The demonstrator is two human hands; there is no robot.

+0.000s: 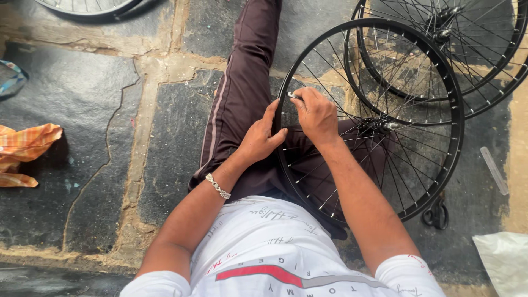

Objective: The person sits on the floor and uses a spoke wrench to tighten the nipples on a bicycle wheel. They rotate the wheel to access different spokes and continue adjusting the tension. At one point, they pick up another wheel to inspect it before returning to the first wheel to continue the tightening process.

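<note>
Person seated on a stone floor [99, 126] of dark slabs with pale joints, one leg in maroon track trousers [242, 88] stretched toward 12 o'clock. A black spoked bicycle wheel [440, 82] rests across the lap, its rim running from the 12 o'clock side to about 5 o'clock of the body; the hub [388, 126] lies at 3 o'clock of the hands.

Left hand [261, 137]: fingers curled round the wheel's rim on its 9 o'clock side, thumb lying across the rim; a silver bracelet [218, 186] sits on the wrist.

Right hand [316, 115]: just beside the left hand at its 2 o'clock, fingers pressed together and pinching a small silver metal tool [292, 95], whose tip shows at the rim's inner edge. What kind of tool it is cannot be told.

Surroundings: a second black spoked wheel [495, 66] lies at 1 o'clock, partly under the first. Part of a third wheel [88, 6] shows at 11 o'clock. An orange checked cloth [25, 146] lies at 9 o'clock, well apart. A clear plastic strip [494, 169] and a white bag [503, 258] lie at 3 to 4 o'clock. A small black object [436, 214] sits just outside the rim at 4 o'clock.
</note>
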